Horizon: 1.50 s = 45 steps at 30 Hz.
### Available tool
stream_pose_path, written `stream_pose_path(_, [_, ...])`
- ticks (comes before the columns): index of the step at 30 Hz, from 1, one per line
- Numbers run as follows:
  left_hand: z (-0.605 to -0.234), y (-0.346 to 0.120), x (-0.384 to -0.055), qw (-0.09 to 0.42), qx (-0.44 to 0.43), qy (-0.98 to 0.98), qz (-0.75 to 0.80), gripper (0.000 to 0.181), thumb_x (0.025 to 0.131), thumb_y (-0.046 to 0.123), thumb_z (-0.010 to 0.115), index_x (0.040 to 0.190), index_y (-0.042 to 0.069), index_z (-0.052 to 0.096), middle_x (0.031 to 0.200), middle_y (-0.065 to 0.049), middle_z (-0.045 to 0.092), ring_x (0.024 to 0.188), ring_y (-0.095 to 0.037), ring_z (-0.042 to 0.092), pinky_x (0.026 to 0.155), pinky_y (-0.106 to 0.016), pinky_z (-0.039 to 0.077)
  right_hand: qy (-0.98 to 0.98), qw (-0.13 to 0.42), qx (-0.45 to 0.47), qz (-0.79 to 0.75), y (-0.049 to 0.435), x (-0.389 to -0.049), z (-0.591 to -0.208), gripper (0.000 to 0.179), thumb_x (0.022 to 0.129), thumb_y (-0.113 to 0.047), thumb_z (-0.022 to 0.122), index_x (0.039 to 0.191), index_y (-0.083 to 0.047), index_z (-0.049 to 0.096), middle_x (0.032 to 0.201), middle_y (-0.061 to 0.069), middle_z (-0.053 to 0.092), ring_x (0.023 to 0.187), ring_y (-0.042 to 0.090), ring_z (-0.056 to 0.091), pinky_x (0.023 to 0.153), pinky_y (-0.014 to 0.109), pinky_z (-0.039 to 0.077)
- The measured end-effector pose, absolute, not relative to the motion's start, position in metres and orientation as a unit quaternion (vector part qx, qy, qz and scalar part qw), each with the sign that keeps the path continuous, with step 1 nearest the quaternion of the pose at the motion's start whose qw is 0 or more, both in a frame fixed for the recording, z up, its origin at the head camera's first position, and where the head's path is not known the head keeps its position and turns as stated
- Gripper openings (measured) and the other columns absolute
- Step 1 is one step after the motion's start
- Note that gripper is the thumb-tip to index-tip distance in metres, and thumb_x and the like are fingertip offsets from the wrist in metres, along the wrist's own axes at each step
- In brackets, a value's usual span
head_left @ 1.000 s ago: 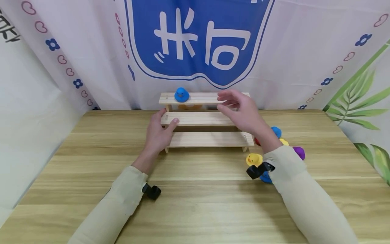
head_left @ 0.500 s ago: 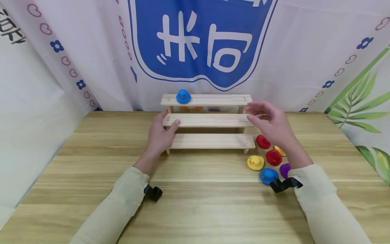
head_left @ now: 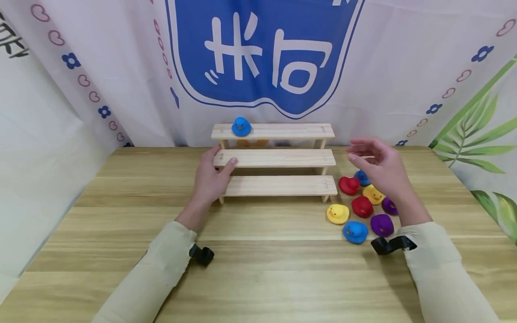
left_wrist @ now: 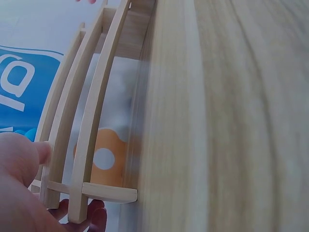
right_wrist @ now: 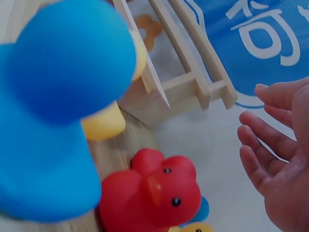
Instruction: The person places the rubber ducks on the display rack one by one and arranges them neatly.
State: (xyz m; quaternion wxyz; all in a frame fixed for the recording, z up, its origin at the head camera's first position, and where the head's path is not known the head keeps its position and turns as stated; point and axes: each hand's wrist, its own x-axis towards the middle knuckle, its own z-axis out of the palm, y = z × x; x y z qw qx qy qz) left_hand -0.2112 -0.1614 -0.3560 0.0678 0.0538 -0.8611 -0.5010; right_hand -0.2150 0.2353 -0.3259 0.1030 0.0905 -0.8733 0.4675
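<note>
A three-tier wooden shelf (head_left: 278, 186) stands at the back of the table. My left hand (head_left: 212, 177) grips its left end, thumb on the middle board and fingers around the side; the left wrist view shows fingertips (left_wrist: 98, 217) below the boards. On the top board, toward the left, sits a blue rubber duck (head_left: 241, 127). My right hand (head_left: 381, 168) is in the air right of the shelf, fingers loosely bent and holding nothing. Below and near it lie several rubber ducks, among them a red duck (head_left: 362, 207), a yellow duck (head_left: 337, 214) and a purple duck (head_left: 382, 224).
Another blue duck (head_left: 355, 232) lies at the front of the group and looms large in the right wrist view. A printed curtain (head_left: 387, 89) hangs right behind the shelf. The wooden table (head_left: 258, 273) stretches out in front.
My right hand has moved right, from over the shelf's top board to above the ducks, uncovering more of them. The left hand keeps its grip on the shelf. The blue duck on top stays put.
</note>
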Motion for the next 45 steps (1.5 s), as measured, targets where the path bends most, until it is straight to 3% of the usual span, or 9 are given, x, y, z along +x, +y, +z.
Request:
stream_pose_path(14, [-0.357,-0.163,-0.211,0.064,0.046,-0.859,-0.506,0.074,0.108,0.037,0.06,0.168,0.009,0.026,0.17,-0.017,0.034,0.158,-0.035,0.034,0.131,-0.051,0.032,-0.896,0.06,0.084,0.432,0.275,-0.222,-0.345,0.048,0.103,-0.029,0.072,0.145,-0.008,0.059,0.136,0.016,0.069,0.106,-0.006,0.061,0.087,0.005,0.049])
stream_pose_path(19, [-0.358,-0.163,-0.211,0.066,0.048,-0.86,-0.503,0.074,0.108,0.038,0.06,0.168,0.009,0.027,0.171,-0.017,0.034,0.159,-0.036,0.034,0.131,-0.052,0.031,-0.905,0.036,0.079,0.416,0.283,-0.223,-0.35,0.051,0.102,-0.029,0.073,0.146,-0.006,0.059,0.139,0.019,0.068,0.119,0.013,0.062,0.087,0.008,0.048])
stream_pose_path(23, [-0.358,-0.164,-0.211,0.067,0.046,-0.86,-0.503,0.074,0.108,0.038,0.06,0.168,0.009,0.027,0.17,-0.017,0.034,0.158,-0.036,0.036,0.13,-0.052,0.033,-0.914,-0.003,0.066,0.4,0.288,-0.225,-0.351,0.055,0.102,-0.034,0.073,0.148,-0.008,0.057,0.145,0.019,0.064,0.132,0.034,0.056,0.092,0.021,0.05])
stream_pose_path(29, [-0.357,-0.164,-0.212,0.066,0.047,-0.86,-0.504,0.074,0.108,0.038,0.06,0.168,0.009,0.027,0.17,-0.017,0.035,0.157,-0.035,0.037,0.13,-0.052,0.034,-0.924,-0.058,0.054,0.374,0.292,-0.226,-0.353,0.059,0.103,-0.038,0.071,0.151,-0.008,0.054,0.15,0.024,0.057,0.139,0.046,0.051,0.103,0.051,0.049])
stream_pose_path(45, [-0.357,-0.164,-0.211,0.07,0.044,-0.861,-0.502,0.075,0.108,0.038,0.06,0.168,0.008,0.028,0.171,-0.016,0.033,0.158,-0.036,0.036,0.129,-0.052,0.035,-0.932,-0.102,0.041,0.345,0.291,-0.231,-0.355,0.057,0.102,-0.033,0.071,0.153,-0.011,0.054,0.153,0.029,0.051,0.142,0.053,0.044,0.111,0.069,0.041])
